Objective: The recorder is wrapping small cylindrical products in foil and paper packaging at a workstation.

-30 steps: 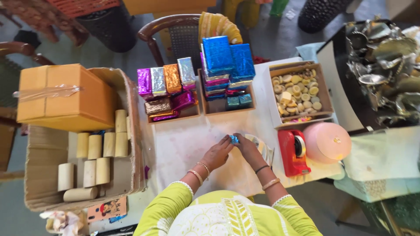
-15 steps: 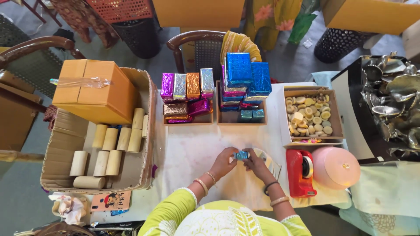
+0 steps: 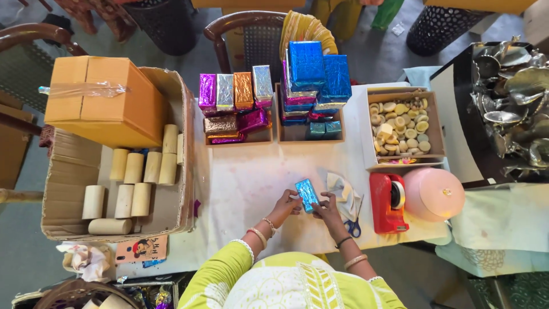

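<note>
A person in a yellow-green top stands at the near edge of a white-covered bench, seen from above. Both hands meet over the middle of the bench around a small packet wrapped in shiny blue foil. The left hand grips the packet's left side with its fingertips; the right hand pinches the near right corner. The packet is tilted, its long side running from far left to near right, held just above the cloth. Bangles sit on both wrists.

Just right of the hands lie a crumpled piece of pale paper and blue-handled scissors. Further right stand a red tape dispenser and a round pink lid, touching or nearly so.

Along the far edge sit three open cardboard trays. The left tray holds foil packets in purple, silver, orange and magenta. The middle tray holds a stack of blue foil packets. The right tray holds small pale round pieces.

To the left of the bench a large open carton contains pale cardboard tubes, with an orange taped box resting on its far part. At the far right, a pile of silvery metal pieces lies on a dark surface.
</note>
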